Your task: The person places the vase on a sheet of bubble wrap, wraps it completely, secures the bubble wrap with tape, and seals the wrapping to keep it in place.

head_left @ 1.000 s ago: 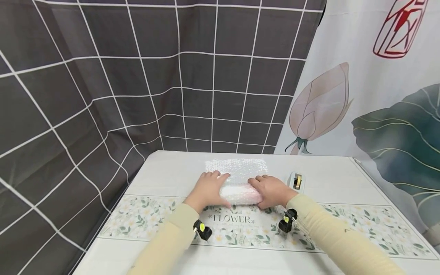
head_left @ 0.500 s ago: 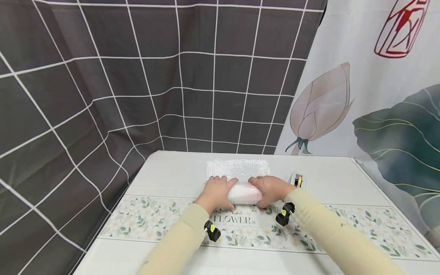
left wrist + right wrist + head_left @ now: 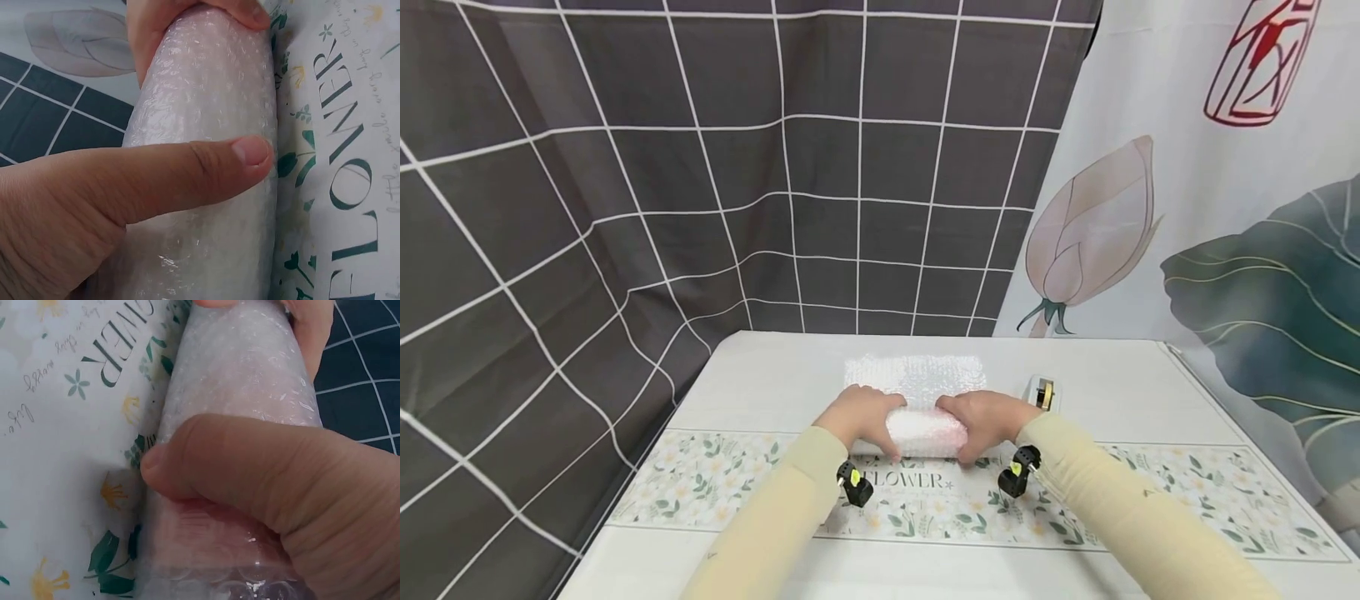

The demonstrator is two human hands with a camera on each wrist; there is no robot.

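Note:
A roll of bubble wrap [image 3: 925, 432] lies crosswise on the table, with something pinkish showing through its right end. What is inside is blurred by the plastic layers. Behind the roll, the unrolled part of the bubble wrap sheet [image 3: 916, 375] stretches flat towards the back. My left hand [image 3: 861, 417] grips the roll's left end; in the left wrist view its thumb [image 3: 194, 169] lies across the near side. At the other end my right hand [image 3: 988, 421] holds the roll, thumb [image 3: 225, 459] bent over the pink part. The fingers behind the roll are mostly hidden.
A tape dispenser [image 3: 1042, 393] with a yellowish roll stands just beyond the right wrist. The white table cover [image 3: 752, 383] has a floral band printed "FLOWER". A dark gridded curtain [image 3: 820, 167] hangs behind and to the left, a flower-printed one on the right.
My left hand has shifted inward along the roll, closer to the right hand. The roll and its sheet sit slightly nearer me. The right hand keeps its hold, and the view has tilted a little.

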